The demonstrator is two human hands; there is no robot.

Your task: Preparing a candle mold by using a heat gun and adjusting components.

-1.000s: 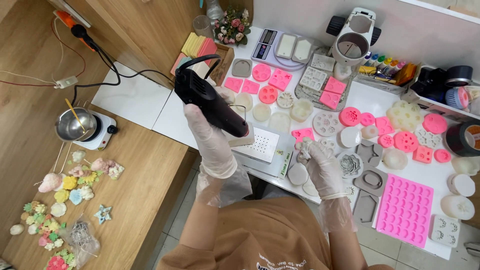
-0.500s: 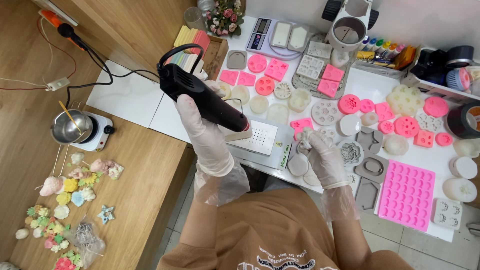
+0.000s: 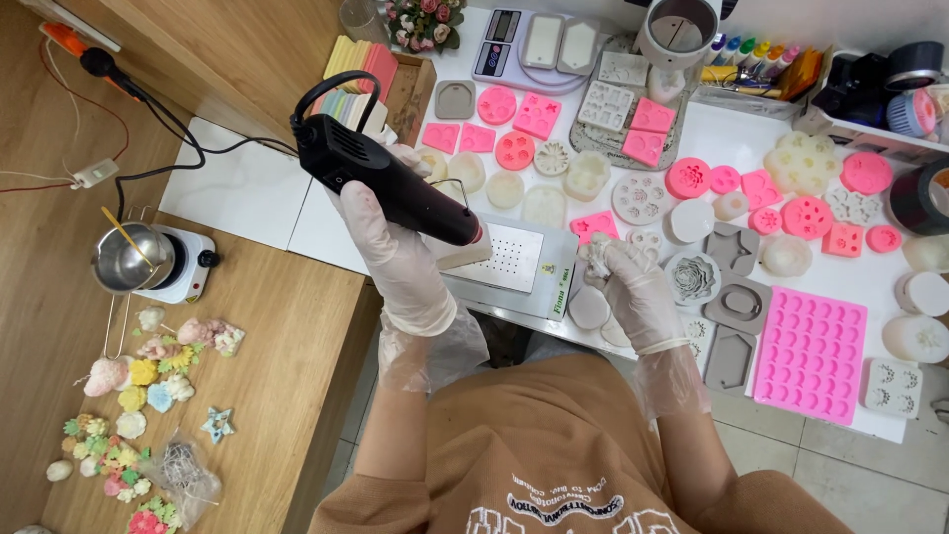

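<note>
My left hand [image 3: 395,252], in a clear glove, grips a black corded heat tool [image 3: 390,183] and holds it slanted, its tip down toward a small white block [image 3: 463,255] on a white perforated pad [image 3: 514,259]. Right of the pad, my gloved right hand [image 3: 625,282] pinches a small white moulded piece [image 3: 596,252] just above the table edge. A round whitish mould [image 3: 589,309] lies beneath that hand.
Pink, white and grey silicone moulds [image 3: 811,351] cover the white table [image 3: 712,124]. At the back stand a scale [image 3: 506,28] and a metal cup [image 3: 678,28]. A wooden counter on the left holds a small pot on a heater [image 3: 133,259] and coloured wax flowers [image 3: 133,381].
The view has shifted slightly. My left hand has lowered the heat tool's tip closer to the pad. My right hand has stayed by the table edge with the white piece.
</note>
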